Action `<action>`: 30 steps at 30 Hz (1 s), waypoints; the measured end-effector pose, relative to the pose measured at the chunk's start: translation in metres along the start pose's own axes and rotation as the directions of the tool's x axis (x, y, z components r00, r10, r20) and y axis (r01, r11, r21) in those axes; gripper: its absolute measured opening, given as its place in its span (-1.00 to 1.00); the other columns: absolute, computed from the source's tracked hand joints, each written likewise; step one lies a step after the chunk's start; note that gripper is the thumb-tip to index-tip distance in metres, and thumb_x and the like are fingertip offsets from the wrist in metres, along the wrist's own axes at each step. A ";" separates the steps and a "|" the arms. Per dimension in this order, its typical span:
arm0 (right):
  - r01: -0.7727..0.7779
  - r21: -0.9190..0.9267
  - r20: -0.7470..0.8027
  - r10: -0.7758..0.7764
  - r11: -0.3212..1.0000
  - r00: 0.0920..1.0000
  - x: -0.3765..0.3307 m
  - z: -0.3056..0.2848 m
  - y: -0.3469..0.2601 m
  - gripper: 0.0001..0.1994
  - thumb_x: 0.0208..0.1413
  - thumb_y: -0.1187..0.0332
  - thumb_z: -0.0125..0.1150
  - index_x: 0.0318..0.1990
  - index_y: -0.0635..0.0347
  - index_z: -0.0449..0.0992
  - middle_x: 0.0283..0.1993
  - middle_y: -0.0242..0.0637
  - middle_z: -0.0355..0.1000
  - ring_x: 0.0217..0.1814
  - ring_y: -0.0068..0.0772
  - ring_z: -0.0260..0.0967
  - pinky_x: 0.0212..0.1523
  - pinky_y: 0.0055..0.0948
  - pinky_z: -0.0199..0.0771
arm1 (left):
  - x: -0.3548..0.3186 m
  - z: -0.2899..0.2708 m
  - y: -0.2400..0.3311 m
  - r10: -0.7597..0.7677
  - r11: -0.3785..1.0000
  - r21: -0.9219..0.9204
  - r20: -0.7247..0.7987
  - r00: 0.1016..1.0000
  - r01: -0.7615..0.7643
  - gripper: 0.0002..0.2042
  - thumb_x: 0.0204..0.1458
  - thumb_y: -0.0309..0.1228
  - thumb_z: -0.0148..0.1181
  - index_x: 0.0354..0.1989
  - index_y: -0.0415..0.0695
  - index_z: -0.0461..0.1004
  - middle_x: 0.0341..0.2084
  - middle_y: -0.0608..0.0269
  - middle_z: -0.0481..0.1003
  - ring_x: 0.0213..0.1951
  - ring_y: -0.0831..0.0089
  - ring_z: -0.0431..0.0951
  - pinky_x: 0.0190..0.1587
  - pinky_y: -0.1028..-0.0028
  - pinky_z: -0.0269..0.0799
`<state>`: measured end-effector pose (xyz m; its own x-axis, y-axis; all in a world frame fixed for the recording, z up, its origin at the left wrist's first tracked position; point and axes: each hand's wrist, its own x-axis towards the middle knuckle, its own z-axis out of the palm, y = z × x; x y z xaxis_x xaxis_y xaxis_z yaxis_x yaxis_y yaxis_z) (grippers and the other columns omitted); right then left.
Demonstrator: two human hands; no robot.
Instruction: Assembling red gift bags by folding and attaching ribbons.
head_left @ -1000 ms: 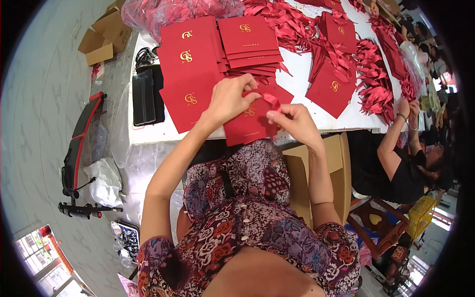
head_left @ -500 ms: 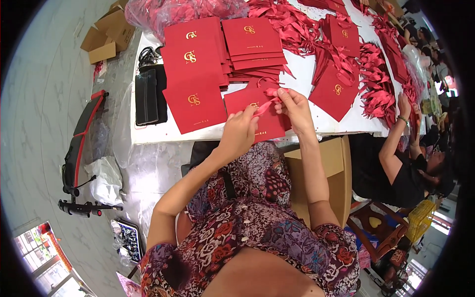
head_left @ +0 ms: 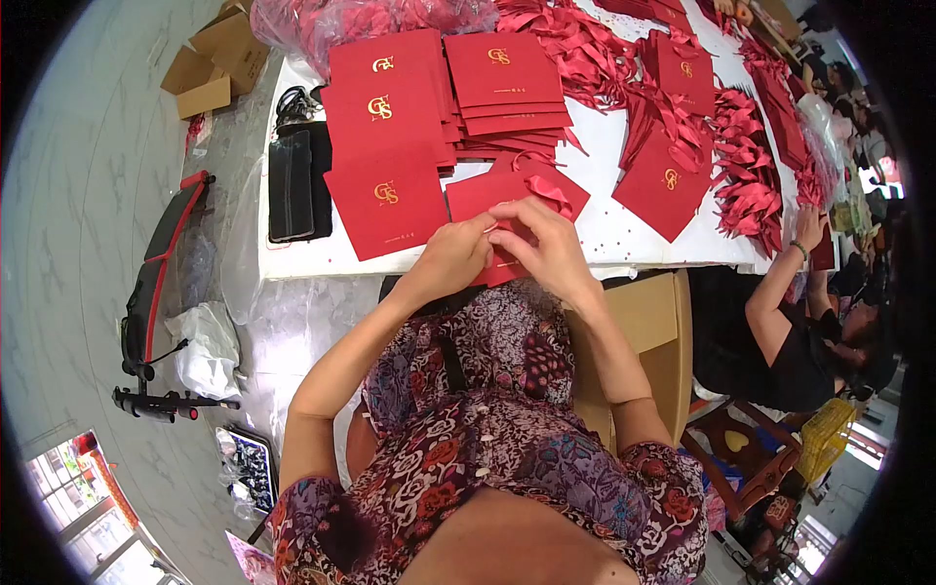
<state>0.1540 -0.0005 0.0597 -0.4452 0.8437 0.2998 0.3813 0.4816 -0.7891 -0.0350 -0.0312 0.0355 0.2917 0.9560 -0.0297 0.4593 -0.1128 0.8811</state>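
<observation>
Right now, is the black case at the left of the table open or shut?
Shut, it seems: the black case lies flat on the white table, its lid down and nothing inside showing. Neither hand touches it.

A black pouch [head_left: 292, 183] lies on the white table [head_left: 624, 234] at nine o'clock. Cardboard boxes [head_left: 210, 68] sit on the floor at eleven o'clock. A co-worker's hand [head_left: 807, 226] rests at three o'clock, beside ribbon piles [head_left: 751, 166]. A black-red folded frame [head_left: 156, 292] stands at eight o'clock.

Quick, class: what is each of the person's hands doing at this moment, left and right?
Left hand: fingers closed, pinching the near edge of the red card on the table.
Right hand: fingers curled on the same card, just below its red ribbon bow.
</observation>
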 end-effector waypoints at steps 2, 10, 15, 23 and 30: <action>-0.056 0.054 0.051 0.054 0.997 0.997 0.003 0.006 0.006 -0.78 0.09 0.44 0.37 -0.10 0.27 0.59 -0.19 -0.23 0.55 -0.20 -0.35 0.53 -0.27 -0.42 0.50 | 0.001 -0.005 -0.004 -0.009 0.998 0.063 -0.001 1.000 0.009 -0.84 0.26 -0.39 0.02 -0.13 -0.20 0.44 -0.57 0.11 0.49 -0.44 0.15 0.59 -0.34 0.25 0.46; -0.147 -0.015 -0.060 0.145 0.989 0.988 0.006 0.018 0.026 -0.86 0.11 0.41 0.34 -0.27 0.27 0.54 -0.34 -0.19 0.50 -0.34 -0.19 0.51 -0.34 -0.31 0.47 | 0.009 -0.006 0.008 0.112 0.862 0.501 -0.334 0.936 0.076 -0.56 0.00 -0.43 0.34 0.06 -0.27 0.39 -0.09 -0.02 0.37 -0.29 -0.02 0.60 -0.32 0.14 0.55; -0.123 -0.083 -0.134 0.111 0.989 0.985 0.008 0.025 0.034 -0.86 0.09 0.37 0.36 -0.29 0.22 0.55 -0.38 -0.22 0.47 -0.40 -0.20 0.47 -0.39 -0.30 0.45 | 0.015 0.002 -0.001 0.127 0.871 0.491 -0.296 0.947 0.036 -0.56 -0.02 -0.45 0.35 0.04 -0.25 0.39 -0.10 0.00 0.36 -0.26 0.00 0.59 -0.33 0.16 0.55; -0.163 -0.085 -0.198 0.143 0.983 0.970 0.013 0.033 0.028 -0.86 0.06 0.40 0.38 -0.32 0.27 0.56 -0.38 -0.25 0.51 -0.41 -0.40 0.48 -0.37 -0.44 0.47 | 0.021 0.000 0.002 0.304 0.881 0.457 -0.354 0.884 -0.120 -0.71 0.00 -0.54 0.29 -0.08 -0.19 0.43 -0.19 0.07 0.39 -0.30 0.04 0.57 -0.34 0.19 0.52; -0.135 -0.101 -0.269 0.104 0.986 0.958 0.009 0.043 0.021 -0.83 0.03 0.40 0.37 -0.36 0.25 0.47 -0.41 -0.21 0.47 -0.43 -0.19 0.47 -0.40 -0.26 0.45 | 0.019 0.001 0.008 0.326 0.840 0.534 -0.352 0.877 -0.098 -0.92 0.11 -0.54 0.12 -0.23 -0.16 0.43 -0.43 0.06 0.46 -0.38 0.01 0.55 -0.37 0.16 0.46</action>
<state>0.1228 0.0071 0.0231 -0.1693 0.9215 0.3494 0.5180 0.3848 -0.7639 -0.0253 -0.0143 0.0413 0.1104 0.8971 0.4277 0.8053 -0.3330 0.4906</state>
